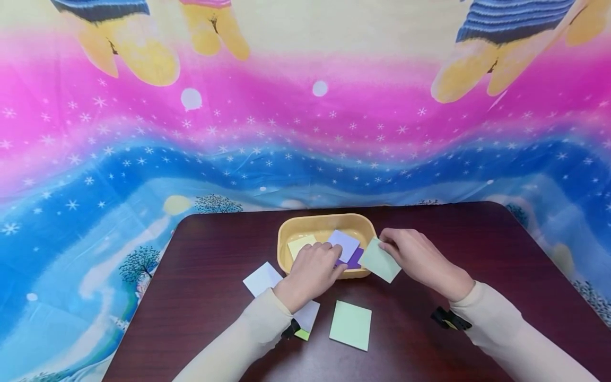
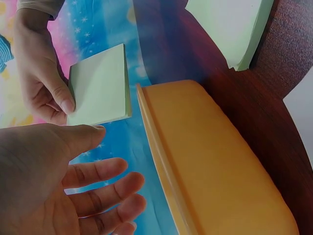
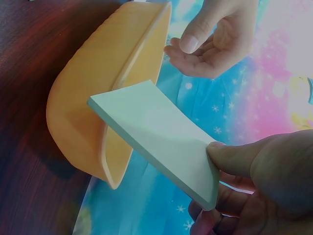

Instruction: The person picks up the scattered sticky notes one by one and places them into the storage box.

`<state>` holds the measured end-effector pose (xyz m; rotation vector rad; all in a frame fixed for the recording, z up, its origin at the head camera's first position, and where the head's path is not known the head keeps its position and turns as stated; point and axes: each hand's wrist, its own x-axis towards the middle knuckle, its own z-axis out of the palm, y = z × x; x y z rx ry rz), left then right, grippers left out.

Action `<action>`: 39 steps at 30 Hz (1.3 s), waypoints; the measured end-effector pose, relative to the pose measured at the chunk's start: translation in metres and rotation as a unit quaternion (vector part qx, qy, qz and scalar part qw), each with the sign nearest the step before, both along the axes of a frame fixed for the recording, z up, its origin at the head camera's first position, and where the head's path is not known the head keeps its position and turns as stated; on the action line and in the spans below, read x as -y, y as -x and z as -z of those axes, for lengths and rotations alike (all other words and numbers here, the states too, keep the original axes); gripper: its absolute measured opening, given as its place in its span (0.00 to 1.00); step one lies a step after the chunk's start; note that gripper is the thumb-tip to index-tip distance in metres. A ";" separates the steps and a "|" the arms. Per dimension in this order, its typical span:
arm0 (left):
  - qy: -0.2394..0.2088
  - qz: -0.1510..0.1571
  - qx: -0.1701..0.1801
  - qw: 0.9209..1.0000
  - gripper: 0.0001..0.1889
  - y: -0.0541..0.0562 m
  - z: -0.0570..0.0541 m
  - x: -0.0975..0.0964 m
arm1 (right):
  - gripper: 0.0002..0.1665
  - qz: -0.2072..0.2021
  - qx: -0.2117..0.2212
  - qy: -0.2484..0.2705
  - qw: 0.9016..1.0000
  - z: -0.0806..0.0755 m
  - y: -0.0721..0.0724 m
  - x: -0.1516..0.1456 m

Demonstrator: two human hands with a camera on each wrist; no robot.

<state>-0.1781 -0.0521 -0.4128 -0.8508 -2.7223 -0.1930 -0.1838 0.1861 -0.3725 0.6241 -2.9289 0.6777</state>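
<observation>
The right hand [image 1: 420,258] pinches a pale-green square paper pad [image 1: 379,261], a yellow-orange plastic tub [image 2: 220,152] just to its left; the left hand [image 1: 309,274] is empty, fingers loosely parted. Seemingly mid-transfer; the next move calls for clearing the rim.

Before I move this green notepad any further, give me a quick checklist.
1. Right hand grips the green notepad: ok, pinched between thumb and fingers.
2. Left hand free: ok, it holds nothing.
3. Tray upright: ok, open side up.
4. Tray opening unobstructed: not ok, the left hand covers part of it in the head view.
5. Second green notepad apart from the tray: ok, it lies in front.
6. All tray contents visible: cannot tell, the left hand blocks some of the inside.
</observation>
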 end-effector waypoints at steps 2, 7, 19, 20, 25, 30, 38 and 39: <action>-0.002 -0.002 0.004 1.000 0.14 0.000 -0.001 0.001 | 0.02 -0.001 0.001 0.001 1.000 0.000 0.000 0.000; -0.005 -0.005 0.013 1.000 0.13 0.000 -0.004 0.003 | 0.02 -0.002 0.002 0.002 1.000 -0.001 0.001 0.002; -0.003 -0.013 0.017 1.000 0.13 0.001 -0.006 0.007 | 0.02 -0.005 -0.002 0.005 1.000 -0.002 0.006 0.007; -0.004 -0.014 0.018 1.000 0.13 0.002 -0.006 0.007 | 0.02 -0.005 -0.002 0.005 1.000 -0.002 0.006 0.007; -0.004 -0.019 0.015 1.000 0.14 0.002 -0.006 0.008 | 0.03 -0.003 0.000 0.005 1.000 -0.002 0.008 0.009; -0.005 -0.022 0.011 1.000 0.13 0.003 -0.006 0.011 | 0.04 -0.006 -0.003 0.009 1.000 -0.001 0.011 0.011; -0.010 -0.025 0.021 0.999 0.13 0.004 -0.006 0.014 | 0.05 -0.008 -0.004 0.012 1.000 0.000 0.013 0.015; -0.011 -0.026 0.021 0.999 0.13 0.004 -0.006 0.015 | 0.05 -0.006 -0.002 0.013 1.000 0.000 0.014 0.016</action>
